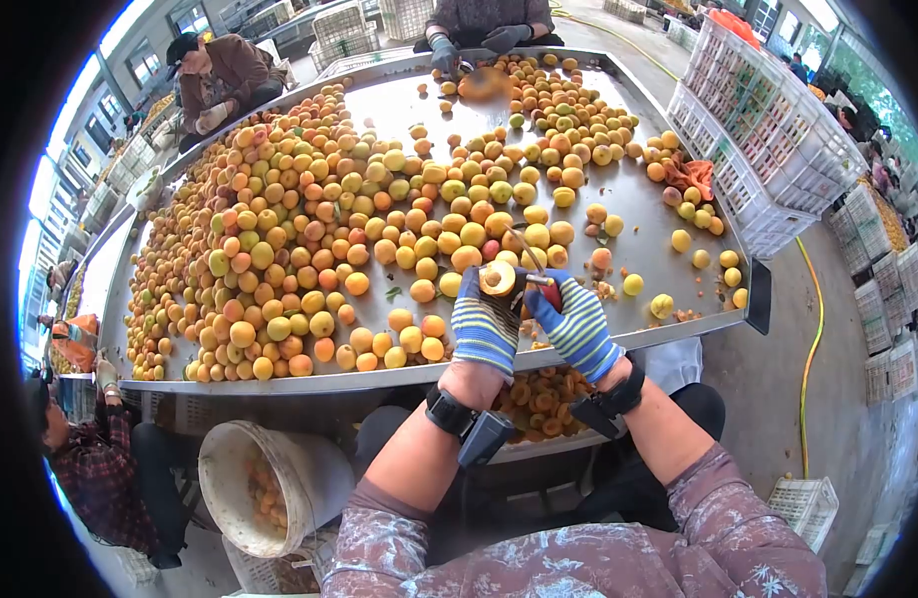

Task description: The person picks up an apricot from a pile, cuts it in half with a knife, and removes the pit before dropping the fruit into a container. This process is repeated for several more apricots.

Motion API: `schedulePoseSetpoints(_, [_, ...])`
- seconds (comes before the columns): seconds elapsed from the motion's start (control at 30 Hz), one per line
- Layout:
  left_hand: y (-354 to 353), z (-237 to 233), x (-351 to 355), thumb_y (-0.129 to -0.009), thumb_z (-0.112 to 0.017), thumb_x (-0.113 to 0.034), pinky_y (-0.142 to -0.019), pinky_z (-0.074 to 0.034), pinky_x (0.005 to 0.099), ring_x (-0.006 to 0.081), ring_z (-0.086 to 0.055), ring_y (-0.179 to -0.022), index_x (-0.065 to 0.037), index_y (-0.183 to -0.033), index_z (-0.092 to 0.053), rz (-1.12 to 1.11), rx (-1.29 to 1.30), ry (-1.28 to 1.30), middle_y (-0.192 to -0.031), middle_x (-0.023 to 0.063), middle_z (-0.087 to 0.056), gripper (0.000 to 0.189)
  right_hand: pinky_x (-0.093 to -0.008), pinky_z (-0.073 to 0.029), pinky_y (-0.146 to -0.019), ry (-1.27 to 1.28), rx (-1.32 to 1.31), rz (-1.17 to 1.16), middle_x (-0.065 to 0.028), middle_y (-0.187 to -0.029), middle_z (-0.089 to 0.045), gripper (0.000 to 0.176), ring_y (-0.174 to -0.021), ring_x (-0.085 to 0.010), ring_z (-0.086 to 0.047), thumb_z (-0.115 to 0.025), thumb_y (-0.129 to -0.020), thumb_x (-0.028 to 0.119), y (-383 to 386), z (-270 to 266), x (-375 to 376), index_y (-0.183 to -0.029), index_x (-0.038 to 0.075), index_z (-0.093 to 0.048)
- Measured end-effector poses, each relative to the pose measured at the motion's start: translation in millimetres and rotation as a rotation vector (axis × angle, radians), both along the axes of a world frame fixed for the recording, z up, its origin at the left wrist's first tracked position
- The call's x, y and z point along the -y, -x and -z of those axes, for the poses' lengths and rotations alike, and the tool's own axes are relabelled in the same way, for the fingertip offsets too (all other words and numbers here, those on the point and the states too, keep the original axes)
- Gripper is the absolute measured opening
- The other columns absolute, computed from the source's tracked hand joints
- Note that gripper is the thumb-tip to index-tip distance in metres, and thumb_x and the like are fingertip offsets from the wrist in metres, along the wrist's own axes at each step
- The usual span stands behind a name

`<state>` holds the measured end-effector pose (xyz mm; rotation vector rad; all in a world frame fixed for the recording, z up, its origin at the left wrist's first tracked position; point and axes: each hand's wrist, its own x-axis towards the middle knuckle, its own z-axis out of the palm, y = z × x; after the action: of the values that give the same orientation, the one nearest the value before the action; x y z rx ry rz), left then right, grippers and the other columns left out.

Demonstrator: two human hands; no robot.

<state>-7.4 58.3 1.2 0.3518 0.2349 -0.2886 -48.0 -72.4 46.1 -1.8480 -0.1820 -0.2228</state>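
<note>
My left hand (485,317), in a blue and yellow striped glove, is closed around a cut apricot half (497,278) whose inner face shows. Close beside it, my right hand (575,321), in a matching glove, grips a small tool (534,261) with a thin curved metal part; its handle is mostly hidden by the fingers. Both hands are above the near edge of a metal table (678,274) that bears a big pile of apricots (269,229). Below my hands, a container of opened apricots (548,401) partly shows.
A white bucket (225,478) with fruit pieces stands at lower left. Stacked white crates (748,120) rise beyond the table's right side. A person (494,25) in gloves works across the table; others sit at left. A yellow hose (817,329) crosses the floor.
</note>
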Motion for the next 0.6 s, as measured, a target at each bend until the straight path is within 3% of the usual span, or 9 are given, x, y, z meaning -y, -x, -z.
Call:
schedulePoseSetpoints(0.07, [1,3,0,-0.096,-0.039,-0.039,-0.091,-0.045,0.0357,0.0230,-0.058,-0.101,-0.007,-0.129,-0.047,0.004,0.010,0.021,-0.112,0.0098,-0.059,0.047,-0.0322,-0.051,-0.065,0.124,0.007,-0.002,-0.0140,-0.080,-0.067,0.033,-0.071,-0.0211,-0.067,-0.066,-0.087,0.029,2,1,-1,-0.110,0.007,-0.061])
schedulePoseSetpoints(0.1, [2,1,0,-0.096,-0.039,-0.039,-0.090,-0.045,0.0359,0.0221,-0.058,-0.100,-0.008,-0.129,-0.048,0.010,0.023,0.042,-0.113,0.0084,-0.059,0.047,-0.0375,-0.051,-0.063,0.192,0.145,0.012,-0.0185,-0.079,-0.066,0.029,-0.071,-0.0329,-0.065,-0.066,-0.086,0.029,0,8,-2,-0.106,0.007,-0.061])
schedulePoseSetpoints(0.2, [9,-10,4,-0.095,-0.044,-0.039,-0.087,-0.047,0.0350,0.0196,-0.058,-0.098,-0.009,-0.132,-0.048,-0.025,0.011,0.024,-0.113,0.0057,-0.059,0.048,-0.0423,-0.049,-0.060,0.176,0.186,0.021,-0.0198,-0.077,-0.064,0.024,-0.070,-0.0385,-0.062,-0.066,-0.085,0.026,-1,19,-1,-0.098,0.006,-0.060])
schedulePoseSetpoints(0.23, [16,-19,6,-0.094,-0.048,-0.041,-0.085,-0.048,0.0342,0.0191,-0.058,-0.097,-0.010,-0.131,-0.048,-0.010,0.063,0.032,-0.112,0.0052,-0.060,0.049,-0.0451,-0.047,-0.059,0.316,0.209,0.072,-0.0206,-0.075,-0.062,0.023,-0.069,-0.0401,-0.060,-0.068,-0.083,0.024,1,19,2,-0.093,0.006,-0.058])
schedulePoseSetpoints(0.27, [8,0,8,-0.093,-0.050,-0.043,-0.085,-0.049,0.0347,0.0201,-0.059,-0.094,-0.010,-0.126,-0.052,-0.031,0.068,0.036,-0.109,0.0048,-0.061,0.047,-0.0374,-0.049,-0.067,0.290,0.170,0.078,-0.0170,-0.081,-0.063,0.020,-0.075,-0.0328,-0.063,-0.067,-0.082,0.012,5,16,3,-0.099,0.004,-0.060])
schedulePoseSetpoints(0.33, [12,-11,14,-0.093,-0.050,-0.043,-0.085,-0.050,0.0368,0.0219,-0.060,-0.090,-0.009,-0.120,-0.054,-0.063,-0.075,0.017,-0.103,0.0062,-0.062,0.043,-0.0375,-0.048,-0.064,0.381,0.103,0.100,-0.0157,-0.075,-0.062,0.022,-0.068,-0.0316,-0.062,-0.068,-0.081,0.015,12,-4,2,-0.099,0.005,-0.059])
schedulePoseSetpoints(0.37, [5,8,14,-0.093,-0.051,-0.041,-0.086,-0.050,0.0375,0.0224,-0.060,-0.091,-0.008,-0.118,-0.055,-0.056,0.017,-0.007,-0.100,0.0077,-0.062,0.041,-0.0364,-0.049,-0.065,0.344,0.128,0.111,-0.0146,-0.075,-0.062,0.023,-0.068,-0.0278,-0.062,-0.068,-0.081,0.017,11,-1,2,-0.099,0.005,-0.060])
schedulePoseSetpoints(0.4, [4,3,13,-0.092,-0.052,-0.037,-0.082,-0.052,0.0352,0.0218,-0.061,-0.088,-0.006,-0.113,-0.057,-0.007,0.054,-0.049,-0.098,0.0081,-0.062,0.037,-0.0395,-0.050,-0.061,0.201,0.146,0.089,-0.0181,-0.077,-0.064,0.030,-0.068,-0.0339,-0.064,-0.069,-0.081,0.025,10,0,2,-0.103,0.007,-0.058])
schedulePoseSetpoints(0.6, [11,-16,22,-0.089,-0.057,-0.035,-0.071,-0.053,0.0286,0.0170,-0.062,-0.084,-0.007,-0.106,-0.061,-0.127,0.023,-0.334,-0.095,0.0052,-0.062,0.033,-0.0327,-0.051,-0.060,0.024,0.090,0.125,-0.0147,-0.074,-0.066,0.029,-0.066,-0.0226,-0.066,-0.071,-0.081,0.022,12,9,2,-0.097,0.002,-0.058])
